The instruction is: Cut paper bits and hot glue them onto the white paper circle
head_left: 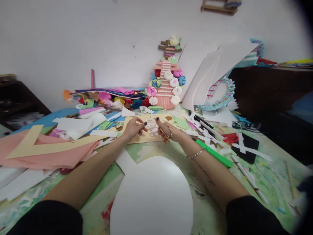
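Between the hands (pixel 133 128) (pixel 167 130), pale scraps (pixel 152 125)

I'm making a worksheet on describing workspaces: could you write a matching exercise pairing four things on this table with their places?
Things
1. Bright green bar
2. Big white cut-out
3. Flower-covered pink model
4. Small white scraps

Places
A. Upright by the wall
B. Between the left hand and the right hand
C. On the outer side of the right forearm
D. Flat in the foreground, nearest the camera

Pairs: 1-C, 2-D, 3-A, 4-B
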A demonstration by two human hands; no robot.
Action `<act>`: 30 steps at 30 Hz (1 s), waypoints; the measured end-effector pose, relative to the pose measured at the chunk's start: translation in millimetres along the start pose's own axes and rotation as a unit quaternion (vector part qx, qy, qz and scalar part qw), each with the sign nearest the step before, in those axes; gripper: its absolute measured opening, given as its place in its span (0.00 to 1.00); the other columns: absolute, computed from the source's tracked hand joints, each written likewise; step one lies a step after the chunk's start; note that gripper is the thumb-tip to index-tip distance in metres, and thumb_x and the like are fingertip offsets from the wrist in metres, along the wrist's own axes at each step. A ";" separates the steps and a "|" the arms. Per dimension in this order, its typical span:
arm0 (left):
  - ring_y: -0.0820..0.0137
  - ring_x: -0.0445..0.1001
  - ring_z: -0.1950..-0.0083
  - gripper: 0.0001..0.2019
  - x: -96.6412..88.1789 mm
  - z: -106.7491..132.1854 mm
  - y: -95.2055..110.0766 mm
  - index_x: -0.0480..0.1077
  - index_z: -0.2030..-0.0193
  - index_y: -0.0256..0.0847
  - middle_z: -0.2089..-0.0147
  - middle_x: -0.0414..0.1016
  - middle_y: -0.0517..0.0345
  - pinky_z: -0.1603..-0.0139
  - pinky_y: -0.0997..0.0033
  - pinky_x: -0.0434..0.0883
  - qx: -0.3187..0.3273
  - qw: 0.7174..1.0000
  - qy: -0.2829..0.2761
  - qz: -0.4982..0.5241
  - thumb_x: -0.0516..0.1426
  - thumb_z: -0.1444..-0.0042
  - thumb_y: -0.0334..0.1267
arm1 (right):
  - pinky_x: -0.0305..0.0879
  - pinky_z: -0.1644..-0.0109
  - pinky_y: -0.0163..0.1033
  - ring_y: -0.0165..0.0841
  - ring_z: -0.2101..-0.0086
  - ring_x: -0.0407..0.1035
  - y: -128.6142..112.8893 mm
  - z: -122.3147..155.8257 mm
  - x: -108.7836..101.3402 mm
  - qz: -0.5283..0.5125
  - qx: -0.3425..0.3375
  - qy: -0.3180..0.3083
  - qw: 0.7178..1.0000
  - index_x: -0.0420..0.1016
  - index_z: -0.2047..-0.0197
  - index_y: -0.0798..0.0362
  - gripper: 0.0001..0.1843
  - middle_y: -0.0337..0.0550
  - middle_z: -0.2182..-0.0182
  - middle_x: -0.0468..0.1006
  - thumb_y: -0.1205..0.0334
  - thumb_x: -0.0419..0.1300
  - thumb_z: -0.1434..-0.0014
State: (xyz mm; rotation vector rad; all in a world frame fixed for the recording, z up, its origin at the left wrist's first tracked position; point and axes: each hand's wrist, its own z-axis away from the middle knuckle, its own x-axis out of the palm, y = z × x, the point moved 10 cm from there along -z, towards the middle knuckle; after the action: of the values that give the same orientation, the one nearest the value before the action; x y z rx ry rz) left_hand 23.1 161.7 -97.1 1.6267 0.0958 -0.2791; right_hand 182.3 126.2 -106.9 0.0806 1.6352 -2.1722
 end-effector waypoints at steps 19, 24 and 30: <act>0.62 0.71 0.56 0.13 58.8 7.7 21.2 0.75 0.55 0.42 0.51 0.66 0.49 0.55 0.64 0.68 0.256 0.872 -0.060 -0.412 0.56 0.44 0.41 | 0.60 0.85 0.33 0.26 0.89 0.55 -6.8 4.9 -53.7 -0.094 0.015 0.084 0.992 0.61 0.77 0.53 0.34 0.35 0.91 0.57 0.30 0.41 0.41; 0.68 0.71 0.65 0.10 27.2 2.7 36.9 0.74 0.60 0.38 0.60 0.74 0.52 0.59 0.68 0.67 0.262 0.906 0.017 -0.332 0.57 0.46 0.39 | 0.67 0.81 0.37 0.30 0.87 0.63 -11.9 13.3 -49.0 -0.110 0.011 0.038 0.993 0.63 0.77 0.54 0.37 0.39 0.89 0.62 0.28 0.39 0.42; 0.71 0.69 0.72 0.11 -17.2 -1.7 47.4 0.75 0.63 0.37 0.72 0.75 0.57 0.64 0.70 0.66 0.233 0.916 0.133 -0.300 0.59 0.51 0.39 | 0.72 0.74 0.40 0.38 0.80 0.73 -3.4 13.1 -13.1 -0.055 0.045 -0.094 0.993 0.67 0.77 0.57 0.41 0.48 0.84 0.71 0.24 0.40 0.47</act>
State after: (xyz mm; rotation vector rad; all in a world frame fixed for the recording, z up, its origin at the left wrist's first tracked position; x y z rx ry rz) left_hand 17.6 161.5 -47.0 2.0766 0.7986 -0.5804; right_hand 195.7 118.5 -95.9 -0.1874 1.4690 -2.2594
